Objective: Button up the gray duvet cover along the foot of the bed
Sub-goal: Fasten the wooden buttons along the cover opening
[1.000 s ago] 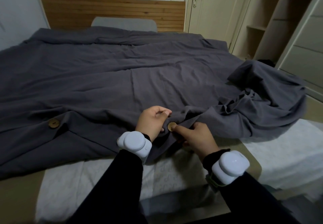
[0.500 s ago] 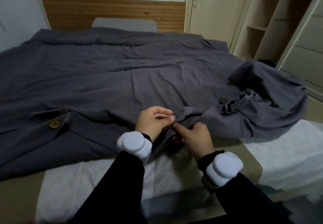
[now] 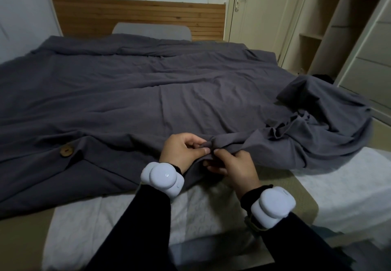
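The gray duvet cover (image 3: 148, 101) lies spread over the bed, its foot hem toward me. My left hand (image 3: 182, 151) and my right hand (image 3: 234, 168) meet at the middle of that hem, both pinching a fold of the cover between fingers and thumbs. The wooden button that showed between them earlier is hidden under fabric and fingers. A second round wooden button (image 3: 66, 150) sits fastened on the hem to the left. The cover's right corner (image 3: 321, 127) is bunched up in a heap.
White mattress (image 3: 338, 177) and an olive sheet (image 3: 300, 188) show below the hem. A wooden headboard (image 3: 137, 16) and a gray pillow (image 3: 151, 31) are at the far end. A cream door (image 3: 254, 12) and open shelves (image 3: 338, 27) stand on the right.
The wooden button seen between my fingers a second ago has disappeared under the fabric. Both hands have closed in tighter on the hem fold.
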Available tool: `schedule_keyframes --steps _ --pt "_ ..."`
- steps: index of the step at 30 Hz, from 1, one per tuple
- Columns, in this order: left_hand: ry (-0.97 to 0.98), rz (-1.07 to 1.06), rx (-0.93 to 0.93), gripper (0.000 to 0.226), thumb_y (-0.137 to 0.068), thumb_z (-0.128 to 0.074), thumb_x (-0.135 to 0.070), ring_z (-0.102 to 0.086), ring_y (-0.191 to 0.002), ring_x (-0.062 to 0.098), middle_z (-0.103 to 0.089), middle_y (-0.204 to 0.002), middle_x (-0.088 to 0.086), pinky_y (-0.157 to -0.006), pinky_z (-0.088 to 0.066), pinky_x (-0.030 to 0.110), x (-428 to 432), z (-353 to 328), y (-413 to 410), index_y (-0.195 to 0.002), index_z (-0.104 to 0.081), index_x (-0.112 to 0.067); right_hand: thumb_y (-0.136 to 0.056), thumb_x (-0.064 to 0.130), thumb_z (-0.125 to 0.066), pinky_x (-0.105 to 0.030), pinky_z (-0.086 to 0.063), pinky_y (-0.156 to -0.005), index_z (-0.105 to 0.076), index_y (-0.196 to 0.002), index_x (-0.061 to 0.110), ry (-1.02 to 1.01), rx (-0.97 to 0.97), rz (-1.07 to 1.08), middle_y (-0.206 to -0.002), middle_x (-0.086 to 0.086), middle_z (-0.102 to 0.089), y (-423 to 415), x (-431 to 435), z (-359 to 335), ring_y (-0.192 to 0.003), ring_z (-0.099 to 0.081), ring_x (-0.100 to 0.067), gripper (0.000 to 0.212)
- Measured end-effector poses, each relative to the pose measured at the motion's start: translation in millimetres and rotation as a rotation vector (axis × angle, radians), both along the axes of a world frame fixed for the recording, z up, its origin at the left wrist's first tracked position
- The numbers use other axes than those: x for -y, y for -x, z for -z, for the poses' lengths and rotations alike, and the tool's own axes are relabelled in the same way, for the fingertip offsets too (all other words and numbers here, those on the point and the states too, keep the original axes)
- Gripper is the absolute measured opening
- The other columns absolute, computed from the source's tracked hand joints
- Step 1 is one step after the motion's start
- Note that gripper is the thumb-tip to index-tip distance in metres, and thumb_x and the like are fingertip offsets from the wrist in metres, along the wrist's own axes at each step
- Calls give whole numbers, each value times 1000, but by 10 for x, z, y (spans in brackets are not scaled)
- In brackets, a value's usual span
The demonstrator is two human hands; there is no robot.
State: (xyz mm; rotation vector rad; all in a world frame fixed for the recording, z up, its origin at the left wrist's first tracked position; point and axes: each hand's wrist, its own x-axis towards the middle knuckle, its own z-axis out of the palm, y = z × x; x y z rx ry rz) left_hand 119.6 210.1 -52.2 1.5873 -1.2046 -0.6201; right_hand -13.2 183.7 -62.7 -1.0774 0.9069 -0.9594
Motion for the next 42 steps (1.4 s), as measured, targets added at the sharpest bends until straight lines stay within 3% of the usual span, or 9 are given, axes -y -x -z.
schedule_keyframes --steps 5,12,15,23,29,38,42 --pt "34 -1 23 16 -63 -81 -11 -48 -48 -2 -59 -61 -4 -51 -40 8 -19 -23 75 -74 -70 -14 -84 33 -66 -33 -61 -64 -72 -93 3 -13 -49 76 -85 -17 -75 -2 -18 -69 -71 -73 -26 32" --pt "68 -30 55 17 -60 -82 -12 -56 -58 5 -69 -69 5 -54 -44 10 -17 -19 87 -72 -69 -14 -88 16 -63 -27 -59 -57 -68 -84 5 -142 23 135 -83 -14 -69 -7 -17 -115 -67 -69 -22 13" --pt "81 -57 51 17 -61 -82 -13 -57 -60 7 -69 -70 4 -56 -44 10 -16 -14 72 -71 -68 -15 -90 13 -59 -25 -60 -57 -67 -90 2 -138 59 107 -85 -14 -69 -3 -25 -107 -66 -69 -22 14" --pt "103 8 -46 11 -64 -80 -6 -58 -53 -4 -66 -61 -3 -56 -44 6 -46 -52 89 -68 -70 -7 -92 10 -56 -23 -59 -53 -66 -83 4 -58 82 87 -78 -15 -70 -12 -25 -68 -56 -69 -20 14" --pt "99 -32 -76 4 -71 -76 -21 -62 -60 -5 -71 -66 -9 -63 -47 9 -51 -37 48 -68 -74 -19 -91 14 -58 -22 -59 -53 -66 -79 5 -67 65 104 -72 -14 -69 -19 -16 -42 -54 -68 -20 17" --pt "3 -51 -78 14 -68 -78 -13 -64 -66 3 -72 -74 1 -65 -48 7 2 23 0 -81 -73 -13 -95 9 -50 -17 -56 -53 -64 -80 7 -4 44 92 -75 -12 -67 -51 -26 -3 -56 -66 -13 20" --pt "-23 -13 -90 21 -71 -76 -11 -60 -58 -11 -71 -77 -1 -62 -44 0 0 19 -2 -92 -74 -11 -95 8 -50 -16 -55 -51 -64 -91 1 3 31 108 -78 -11 -66 -63 -16 30 -63 -64 -19 17"
